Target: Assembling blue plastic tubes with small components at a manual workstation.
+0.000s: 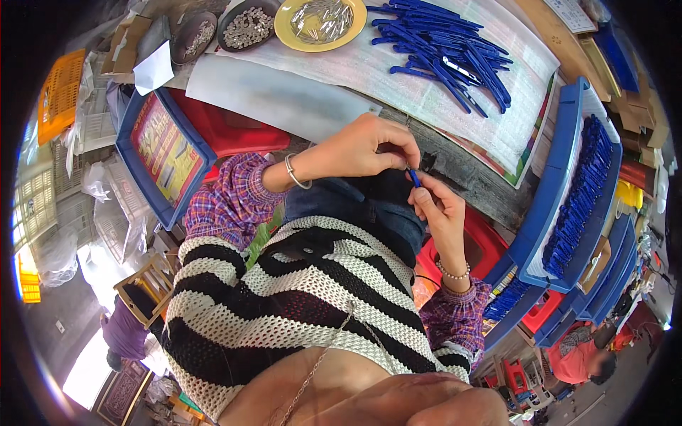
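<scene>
In front of my waist, a slim blue plastic piece (414,177) sits between my two hands. My right hand (442,207) pinches it between thumb and fingers, so most of its length is hidden. Curled over from the left, my left hand (369,148) has its fingertips closed at the piece's upper end; whether a small part is in them I cannot make out. Beyond my hands, a loose pile of long blue plastic pieces (444,46) lies on a white foam sheet. A yellow plate (284,34) holds thin silvery metal parts.
Two dark bowls, one nearer the plate (226,35) and one farther left (186,58), hold small metal bits. A blue tray (128,131) stands left. At right, a blue crate (529,245) is filled with blue pieces. Red stools (245,131) sit below the wooden table edge (469,181).
</scene>
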Action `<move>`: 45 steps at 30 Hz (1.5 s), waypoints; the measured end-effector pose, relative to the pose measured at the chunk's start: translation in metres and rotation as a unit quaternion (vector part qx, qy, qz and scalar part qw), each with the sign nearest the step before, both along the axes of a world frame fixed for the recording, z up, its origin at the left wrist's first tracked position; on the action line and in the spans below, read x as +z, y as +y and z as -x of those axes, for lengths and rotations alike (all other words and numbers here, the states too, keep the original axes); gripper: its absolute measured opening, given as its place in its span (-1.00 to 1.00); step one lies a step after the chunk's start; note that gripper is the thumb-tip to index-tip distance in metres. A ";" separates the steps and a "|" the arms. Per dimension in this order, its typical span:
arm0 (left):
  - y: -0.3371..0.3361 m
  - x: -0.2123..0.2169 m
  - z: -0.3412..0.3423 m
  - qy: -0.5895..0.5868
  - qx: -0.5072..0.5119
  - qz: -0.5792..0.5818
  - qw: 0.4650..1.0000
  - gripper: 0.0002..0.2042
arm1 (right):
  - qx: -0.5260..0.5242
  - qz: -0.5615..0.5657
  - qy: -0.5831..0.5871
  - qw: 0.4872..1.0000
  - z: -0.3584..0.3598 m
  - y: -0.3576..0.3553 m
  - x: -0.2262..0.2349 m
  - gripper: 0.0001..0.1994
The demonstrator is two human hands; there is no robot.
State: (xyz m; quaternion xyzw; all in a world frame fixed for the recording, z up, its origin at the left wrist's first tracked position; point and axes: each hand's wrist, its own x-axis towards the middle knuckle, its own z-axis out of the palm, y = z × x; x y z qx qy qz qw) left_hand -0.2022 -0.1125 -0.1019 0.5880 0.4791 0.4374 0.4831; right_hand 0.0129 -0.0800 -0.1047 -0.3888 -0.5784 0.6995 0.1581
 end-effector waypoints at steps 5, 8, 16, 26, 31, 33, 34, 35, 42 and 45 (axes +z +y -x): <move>-0.003 -0.004 -0.008 0.095 0.004 -0.085 0.992 -0.87 | 0.015 0.026 -0.011 0.999 -0.003 0.000 -0.004 -0.75; -0.007 -0.003 -0.016 0.206 0.000 -0.205 0.957 -0.80 | 0.016 0.030 -0.016 0.999 -0.003 0.000 -0.005 -0.75; -0.006 0.002 -0.014 0.111 0.080 -0.109 0.985 -0.77 | -0.011 0.100 0.026 0.995 -0.005 0.004 -0.004 -0.75; -0.018 -0.009 -0.013 0.158 0.080 -0.156 0.972 -0.77 | -0.031 0.120 0.031 0.992 0.000 0.005 -0.005 -0.74; -0.018 -0.016 -0.011 0.169 0.062 -0.194 0.964 -0.76 | -0.030 0.082 -0.004 0.996 -0.002 0.004 -0.001 -0.72; -0.016 -0.016 -0.010 0.150 0.046 -0.201 0.967 -0.78 | -0.033 0.084 0.005 0.996 -0.002 0.003 0.004 -0.72; -0.016 -0.019 -0.009 0.130 0.055 -0.208 0.968 -0.78 | -0.041 0.093 0.017 0.995 -0.002 0.001 0.001 -0.72; -0.018 -0.015 -0.005 0.140 0.067 -0.208 0.966 -0.78 | -0.048 0.093 0.019 0.994 -0.001 0.001 0.004 -0.74; -0.033 0.006 0.080 0.176 0.207 -0.186 0.944 -0.81 | -0.017 0.106 0.026 0.994 0.004 0.001 -0.001 -0.73; -0.045 0.000 0.165 0.315 0.364 -0.197 0.854 -0.80 | 0.001 0.101 0.012 0.995 0.009 0.000 0.001 -0.73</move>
